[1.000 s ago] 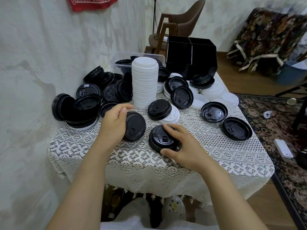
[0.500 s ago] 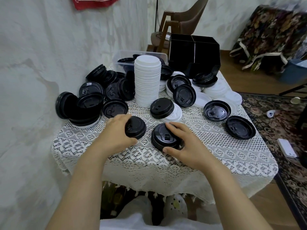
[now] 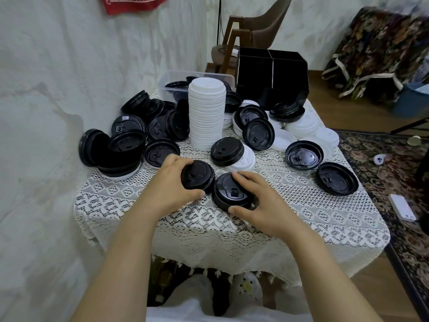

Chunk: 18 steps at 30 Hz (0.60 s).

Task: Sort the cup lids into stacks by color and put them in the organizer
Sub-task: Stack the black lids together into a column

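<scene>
Clamped round one black lid (image 3: 197, 175) with the left fingers (image 3: 178, 160), tilted and raised a little off the surface (image 3: 301, 219). Clasped round a short black stack (image 3: 229, 194) with the right fingers (image 3: 247, 176), flat on the lace near the front edge, just beside the lifted lid.

Probably about to seat that lid on the stack. Easy to set down crooked, riding on the rim instead of nesting, then sliding off at the next push. Easy, too, to snag the lace and drag the cloth, shaking the tall white stack (image 3: 206, 117) just behind — high and narrow, so prone to toppling into the leaning black lids (image 3: 151, 112) at the left.

Further out, another black lid (image 3: 227, 151) sitting on a white lid (image 3: 243, 162) — some chance of scooping both together and mixing colours.

At the back, the black organizer (image 3: 274, 75); cannot tell its contents from here.
</scene>
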Motion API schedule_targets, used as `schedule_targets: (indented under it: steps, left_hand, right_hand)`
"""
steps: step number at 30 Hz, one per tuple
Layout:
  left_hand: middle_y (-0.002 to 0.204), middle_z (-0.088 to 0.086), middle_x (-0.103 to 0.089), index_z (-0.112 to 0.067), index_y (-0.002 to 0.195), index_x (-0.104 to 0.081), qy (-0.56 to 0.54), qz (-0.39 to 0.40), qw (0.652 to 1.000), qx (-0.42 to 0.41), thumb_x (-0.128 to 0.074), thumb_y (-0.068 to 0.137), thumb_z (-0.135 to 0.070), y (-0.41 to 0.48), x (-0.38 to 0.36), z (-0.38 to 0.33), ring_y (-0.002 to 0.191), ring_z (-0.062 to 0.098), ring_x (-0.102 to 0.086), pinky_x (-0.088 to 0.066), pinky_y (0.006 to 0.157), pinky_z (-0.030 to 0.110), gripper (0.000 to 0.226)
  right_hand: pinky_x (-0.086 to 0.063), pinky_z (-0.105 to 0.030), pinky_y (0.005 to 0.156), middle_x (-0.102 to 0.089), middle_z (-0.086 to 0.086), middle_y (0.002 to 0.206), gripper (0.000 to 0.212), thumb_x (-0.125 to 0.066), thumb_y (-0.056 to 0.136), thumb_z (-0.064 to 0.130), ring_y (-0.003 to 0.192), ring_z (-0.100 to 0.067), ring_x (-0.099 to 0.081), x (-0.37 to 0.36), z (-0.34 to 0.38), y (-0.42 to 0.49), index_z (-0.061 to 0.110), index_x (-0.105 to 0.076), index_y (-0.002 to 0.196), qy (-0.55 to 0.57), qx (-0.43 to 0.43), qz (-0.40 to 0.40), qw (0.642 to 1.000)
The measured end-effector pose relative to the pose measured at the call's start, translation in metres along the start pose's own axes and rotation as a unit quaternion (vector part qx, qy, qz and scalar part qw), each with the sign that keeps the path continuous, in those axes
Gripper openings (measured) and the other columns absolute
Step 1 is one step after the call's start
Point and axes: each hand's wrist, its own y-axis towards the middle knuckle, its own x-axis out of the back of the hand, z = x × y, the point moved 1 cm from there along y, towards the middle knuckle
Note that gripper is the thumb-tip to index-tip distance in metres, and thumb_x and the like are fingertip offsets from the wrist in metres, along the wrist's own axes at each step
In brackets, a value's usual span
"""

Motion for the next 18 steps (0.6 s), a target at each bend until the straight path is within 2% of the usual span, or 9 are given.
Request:
schedule_targets:
  steps: [7,11,13,15,16,18]
  left_hand:
    - [0.131,-0.011,-0.035,-0.019,0.144,-0.039,0.0,-0.053,0.998,-0.016,-0.074,0.08,-0.038,-0.002,0.003,-0.002,0.114,0.008,-0.041,-0.032,0.094,0.021,0.076]
    - [0.123,-0.015,-0.033,-0.019,0.143,-0.041,-0.03,-0.078,0.996,-0.025,-0.077,0.078,-0.036,-0.005,0.004,-0.011,0.109,0.001,-0.037,-0.029,0.093,0.017,0.076]
    - [0.122,-0.015,-0.035,-0.021,0.141,-0.044,-0.049,-0.079,0.995,-0.039,-0.078,0.076,-0.037,-0.008,0.001,-0.019,0.109,0.0,-0.038,-0.029,0.091,0.012,0.075]
    - [0.123,-0.014,-0.037,-0.022,0.139,-0.046,-0.061,-0.071,0.994,-0.059,-0.079,0.074,-0.038,-0.011,-0.005,-0.029,0.109,-0.001,-0.039,-0.028,0.086,0.001,0.074]
    - [0.125,-0.014,-0.038,-0.022,0.14,-0.046,-0.06,-0.063,0.994,-0.07,-0.079,0.074,-0.039,-0.013,-0.009,-0.034,0.111,-0.001,-0.039,-0.027,0.088,-0.001,0.076]
    - [0.136,-0.012,-0.04,-0.021,0.143,-0.042,-0.032,-0.045,0.994,-0.094,-0.077,0.074,-0.044,-0.018,-0.018,-0.042,0.124,0.005,-0.037,-0.026,0.102,0.011,0.081]
  right_hand:
    - [-0.027,-0.03,0.117,-0.031,0.019,0.149,0.078,-0.075,0.083,0.034,0.137,-0.003,-0.032,0.0,-0.001,0.0,0.032,-0.034,0.149,0.011,-0.002,0.001,1.0]
    - [-0.03,-0.025,0.114,-0.037,0.024,0.14,0.079,-0.078,0.079,0.029,0.13,0.001,-0.036,0.001,0.001,-0.001,0.033,-0.036,0.147,0.025,-0.006,-0.007,1.0]
    - [-0.033,-0.02,0.107,-0.04,0.029,0.128,0.085,-0.081,0.076,0.027,0.121,0.006,-0.04,0.002,0.002,-0.002,0.035,-0.034,0.146,0.04,-0.02,-0.015,0.999]
    - [-0.032,-0.018,0.102,-0.041,0.027,0.128,0.093,-0.083,0.073,0.03,0.119,0.005,-0.04,0.003,0.001,-0.001,0.036,-0.028,0.148,0.048,-0.037,-0.016,0.998]
    - [-0.032,-0.018,0.102,-0.041,0.025,0.13,0.097,-0.084,0.073,0.031,0.12,0.004,-0.041,0.003,0.0,-0.001,0.035,-0.025,0.15,0.052,-0.042,-0.017,0.998]
    - [-0.034,-0.019,0.099,-0.043,0.025,0.128,0.102,-0.084,0.071,0.032,0.118,0.002,-0.043,0.002,-0.001,-0.001,0.034,-0.021,0.152,0.06,-0.049,-0.017,0.997]
